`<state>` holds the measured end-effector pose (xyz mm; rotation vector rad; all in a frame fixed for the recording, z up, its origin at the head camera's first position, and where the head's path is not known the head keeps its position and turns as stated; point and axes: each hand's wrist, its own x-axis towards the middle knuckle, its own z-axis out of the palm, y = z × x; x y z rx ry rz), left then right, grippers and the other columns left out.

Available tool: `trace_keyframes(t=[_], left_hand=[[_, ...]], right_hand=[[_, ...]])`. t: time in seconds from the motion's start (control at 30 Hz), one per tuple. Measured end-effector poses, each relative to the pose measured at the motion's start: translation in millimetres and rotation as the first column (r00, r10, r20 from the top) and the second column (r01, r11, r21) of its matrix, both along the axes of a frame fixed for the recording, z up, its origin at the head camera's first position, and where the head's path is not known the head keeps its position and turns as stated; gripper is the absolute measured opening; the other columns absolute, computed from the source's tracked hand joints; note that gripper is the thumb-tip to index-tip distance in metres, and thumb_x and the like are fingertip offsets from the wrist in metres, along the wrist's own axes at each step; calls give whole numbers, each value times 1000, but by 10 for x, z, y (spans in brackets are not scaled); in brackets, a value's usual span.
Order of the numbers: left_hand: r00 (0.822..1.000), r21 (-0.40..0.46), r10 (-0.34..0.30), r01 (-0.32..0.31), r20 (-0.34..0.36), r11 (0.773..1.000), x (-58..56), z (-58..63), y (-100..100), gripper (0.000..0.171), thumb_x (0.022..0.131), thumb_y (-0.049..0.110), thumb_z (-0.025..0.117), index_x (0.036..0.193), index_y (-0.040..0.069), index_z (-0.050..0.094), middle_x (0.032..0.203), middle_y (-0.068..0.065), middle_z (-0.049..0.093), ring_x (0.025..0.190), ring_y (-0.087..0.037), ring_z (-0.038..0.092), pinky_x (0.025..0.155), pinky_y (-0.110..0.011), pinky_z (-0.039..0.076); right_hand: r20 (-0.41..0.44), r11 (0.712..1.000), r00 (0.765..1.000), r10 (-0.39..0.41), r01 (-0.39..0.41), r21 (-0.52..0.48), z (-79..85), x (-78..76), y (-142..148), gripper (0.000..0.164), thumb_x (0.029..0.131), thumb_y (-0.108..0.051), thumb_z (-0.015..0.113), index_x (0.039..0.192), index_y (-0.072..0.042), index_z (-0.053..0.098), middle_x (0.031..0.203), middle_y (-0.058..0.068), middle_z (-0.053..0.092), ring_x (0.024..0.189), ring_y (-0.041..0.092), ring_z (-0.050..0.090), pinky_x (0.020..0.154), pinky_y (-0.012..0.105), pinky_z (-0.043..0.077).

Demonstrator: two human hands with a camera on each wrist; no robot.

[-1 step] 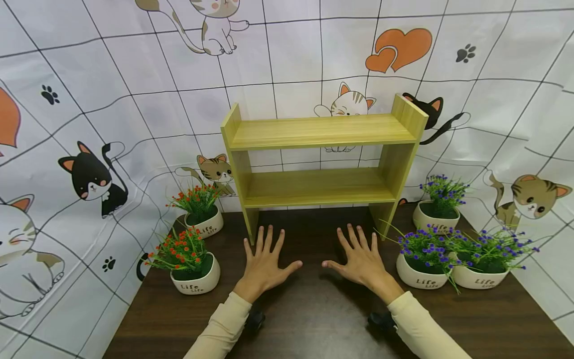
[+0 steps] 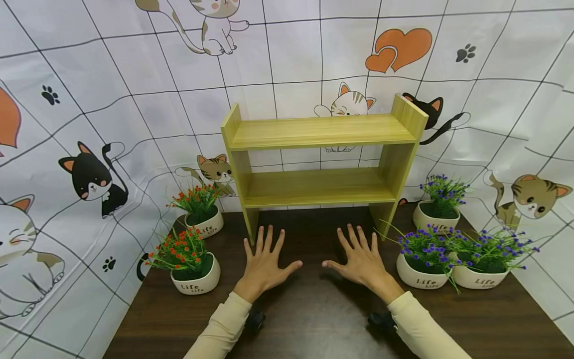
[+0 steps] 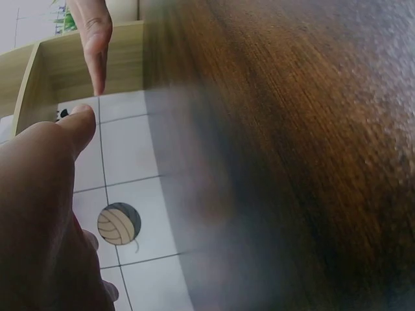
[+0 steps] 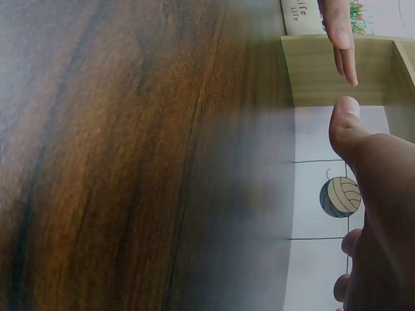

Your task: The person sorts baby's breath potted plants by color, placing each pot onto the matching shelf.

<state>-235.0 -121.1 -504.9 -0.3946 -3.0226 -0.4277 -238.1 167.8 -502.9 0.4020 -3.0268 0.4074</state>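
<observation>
Both hands hover palm down over the dark wooden table (image 2: 309, 319), fingers straight and spread, holding nothing. My left hand (image 2: 264, 267) is in front of the left leg of a two-tier wooden shelf (image 2: 320, 187); the right hand (image 2: 360, 259) is in front of its right leg. The shelf's tiers carry nothing. Left of the left hand sit two white pots with orange-red flowers, a front one (image 2: 195, 284) and a back one (image 2: 211, 227). Nearest the right hand is a white pot with purple flowers (image 2: 421, 276). In the wrist views, the left thumb (image 3: 81, 126) and right thumb (image 4: 347, 123) point inward.
Two more purple-flowered pots stand at the right, one at the front (image 2: 480, 276) and one behind (image 2: 435, 222). A white wall covering with cartoon cats (image 2: 291, 60) rises close behind the shelf and along both sides of the table.
</observation>
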Motion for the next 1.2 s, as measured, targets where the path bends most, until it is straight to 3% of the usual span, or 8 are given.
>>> trace_keyframes(t=[0.4, 0.47, 0.57, 0.63, 0.7, 0.77, 1.0, 1.2], left_hand=[[1000, -5, -1, 1, 3, 1000, -37, 8, -19, 104, 94, 83, 51, 173, 25, 16, 181, -13, 3, 168, -40, -5, 126, -79, -2], [1000, 8, -12, 12, -15, 1000, -54, 13, -28, 102, 95, 79, 55, 173, 24, 18, 180, -14, 7, 168, -41, -2, 127, -78, 1], [993, 35, -35, 39, -116, 999, -75, 42, -52, 92, 99, 67, 63, 170, 17, 30, 175, -20, 27, 165, -43, 18, 126, -75, 20], [975, 69, -37, 54, -219, 996, -91, 84, -74, 82, 101, 54, 69, 164, 10, 42, 165, -24, 45, 156, -45, 39, 120, -69, 39], [945, 106, -15, 52, -325, 993, -107, 146, -101, 68, 102, 43, 72, 155, 5, 54, 150, -24, 61, 140, -43, 59, 107, -62, 55], [913, 162, 23, 48, -406, 986, -122, 229, -133, 54, 102, 34, 74, 144, 2, 64, 135, -22, 71, 123, -41, 70, 94, -56, 62], [839, 319, 163, 13, -519, 948, -205, 575, -296, 32, 101, 20, 74, 125, -1, 74, 113, -18, 77, 100, -39, 75, 80, -55, 63], [825, 445, 260, -10, -503, 895, -267, 850, -458, 26, 102, 13, 71, 121, -5, 71, 109, -21, 74, 97, -39, 74, 81, -54, 62]], right_hand=[[-20, 1000, 1000, -9, 8, -5, 15, -26, 7, 107, 93, -77, 61, 171, -13, 26, 177, 23, 17, 164, 49, 13, 128, 75, 5], [-64, 1000, 998, -13, 12, -17, 39, -20, 10, 103, 94, -73, 64, 169, -9, 32, 173, 25, 28, 161, 49, 25, 129, 72, 14], [-167, 998, 985, -42, 32, -60, 96, 18, 29, 88, 96, -60, 72, 159, -4, 49, 155, 27, 56, 140, 47, 57, 116, 64, 46], [-235, 993, 969, -70, 46, -107, 153, 54, 56, 72, 97, -48, 77, 148, -1, 61, 132, 27, 72, 114, 45, 72, 92, 60, 61], [-283, 986, 954, -99, 57, -153, 218, 94, 98, 55, 97, -38, 80, 137, -1, 70, 112, 22, 79, 91, 41, 76, 70, 56, 63], [-303, 980, 946, -115, 60, -187, 285, 152, 152, 42, 97, -30, 80, 128, -2, 75, 99, 16, 80, 78, 35, 75, 61, 52, 60], [-302, 968, 947, -111, 34, -249, 444, 427, 379, 25, 97, -20, 79, 116, -4, 79, 88, 5, 79, 71, 18, 72, 61, 43, 59], [-281, 973, 953, -116, 52, -223, 345, 732, 634, 21, 97, -19, 80, 113, -6, 80, 94, 6, 79, 73, 20, 71, 63, 43, 58]])
